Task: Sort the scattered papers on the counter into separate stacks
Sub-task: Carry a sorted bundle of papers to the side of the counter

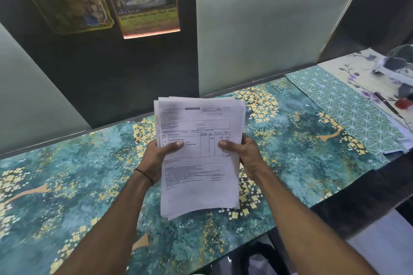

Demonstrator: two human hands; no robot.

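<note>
A stack of papers [199, 152], printed form uppermost, held above the middle of the counter [67, 185]. The left hand [156, 156] grips its left edge and the right hand [243, 154] its right edge, thumbs on top.

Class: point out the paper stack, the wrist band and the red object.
paper stack [199, 187], head view, top sheet's blank part
wrist band [144, 175], head view, its middle
red object [403, 103], head view, its middle
</note>
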